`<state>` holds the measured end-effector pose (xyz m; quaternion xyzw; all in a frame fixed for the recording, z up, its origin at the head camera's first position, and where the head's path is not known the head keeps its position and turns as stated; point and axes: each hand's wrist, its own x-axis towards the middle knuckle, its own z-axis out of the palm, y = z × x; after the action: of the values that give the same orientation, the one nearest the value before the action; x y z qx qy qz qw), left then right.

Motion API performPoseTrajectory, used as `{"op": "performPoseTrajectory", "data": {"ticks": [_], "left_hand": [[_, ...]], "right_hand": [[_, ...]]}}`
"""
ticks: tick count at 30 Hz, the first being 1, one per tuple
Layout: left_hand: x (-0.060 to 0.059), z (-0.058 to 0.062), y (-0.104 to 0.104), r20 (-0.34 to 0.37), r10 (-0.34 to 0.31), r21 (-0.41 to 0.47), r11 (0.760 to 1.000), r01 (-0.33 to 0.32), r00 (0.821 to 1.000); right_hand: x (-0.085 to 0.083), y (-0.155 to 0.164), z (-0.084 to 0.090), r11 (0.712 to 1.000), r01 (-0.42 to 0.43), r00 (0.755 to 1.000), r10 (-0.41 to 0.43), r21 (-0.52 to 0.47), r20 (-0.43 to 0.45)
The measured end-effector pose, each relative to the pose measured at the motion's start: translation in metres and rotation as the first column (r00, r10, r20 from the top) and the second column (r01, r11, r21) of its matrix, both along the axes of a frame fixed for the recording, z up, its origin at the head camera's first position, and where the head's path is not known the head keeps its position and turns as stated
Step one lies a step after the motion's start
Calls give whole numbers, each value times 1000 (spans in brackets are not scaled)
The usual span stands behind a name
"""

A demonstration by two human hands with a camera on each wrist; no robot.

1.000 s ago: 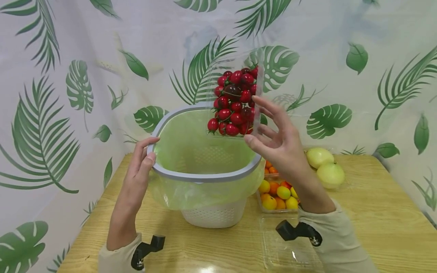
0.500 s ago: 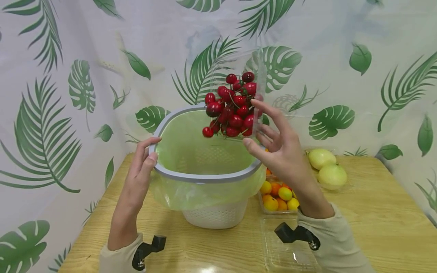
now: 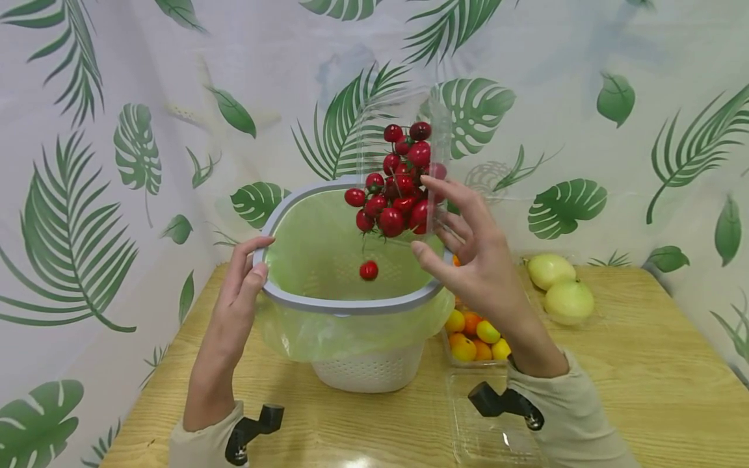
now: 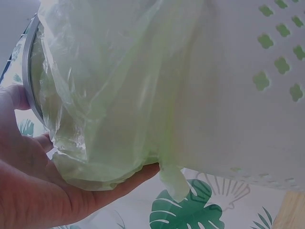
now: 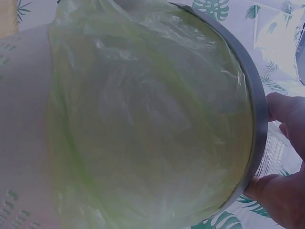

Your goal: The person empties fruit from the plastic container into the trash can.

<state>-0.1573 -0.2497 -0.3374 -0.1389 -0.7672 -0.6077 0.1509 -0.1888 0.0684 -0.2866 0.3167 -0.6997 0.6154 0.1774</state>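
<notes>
Fingers of our left hand (image 3: 236, 286) curl over the grey rim (image 3: 304, 302) on the left side of the white perforated basket (image 3: 368, 370), thumb on top and palm against the pale green bag liner (image 3: 328, 260) that drapes over its edge; the left wrist view shows the same hand (image 4: 33, 191) cupping bunched liner (image 4: 119, 95) under the rim (image 4: 29, 71). The basket stands on the wooden table (image 3: 643, 364), tipped so that its mouth faces us. Just right of its middle, above the open mouth, we hold a clear plastic clamshell box (image 3: 404, 110) tilted steeply, with a cluster of red cherry tomatoes (image 3: 398, 182) sliding toward its lower edge; one loose tomato (image 3: 368, 270) is in mid-air inside the basket opening, apart from the rest. Our right hand (image 3: 474, 260) grips the box from its right side, thumb below and spread fingers curved round the far wall. In the right wrist view we see only the lined basket mouth (image 5: 143, 124) and part of that hand (image 5: 281, 186). Further right on the table lie an open tray of yellow and orange tomatoes (image 3: 476, 335), an empty clear lid (image 3: 491, 435) in front of it, and two pale green fruits (image 3: 558, 286).
</notes>
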Motion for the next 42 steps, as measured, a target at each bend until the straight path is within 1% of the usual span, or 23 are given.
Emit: {"op": "performPoseTrajectory", "data": {"ticks": [12,19,23,29,42], "left_hand": [[0,0,1,5,-7,10,1000,7,1000],[0,0,1,3,-5,8,1000,5,1000],[0,0,1,4,-5,6,1000,5,1000],[1,-1,1,5,0,3,1000,0,1000],[0,1,2,5,-6,10,1000,5,1000]], "right_hand": [[1,0,-1,1000,12,1000,-12,26,-18],[2,-1,-2,998,45,999,-44,41,-30],[2,-1,-4,998,45,998,-42,44,-54],[2,-2,-6,994,70,992,-61,78,-109],[3,-1,-7,990,96,985,-79,107,-153]]}}
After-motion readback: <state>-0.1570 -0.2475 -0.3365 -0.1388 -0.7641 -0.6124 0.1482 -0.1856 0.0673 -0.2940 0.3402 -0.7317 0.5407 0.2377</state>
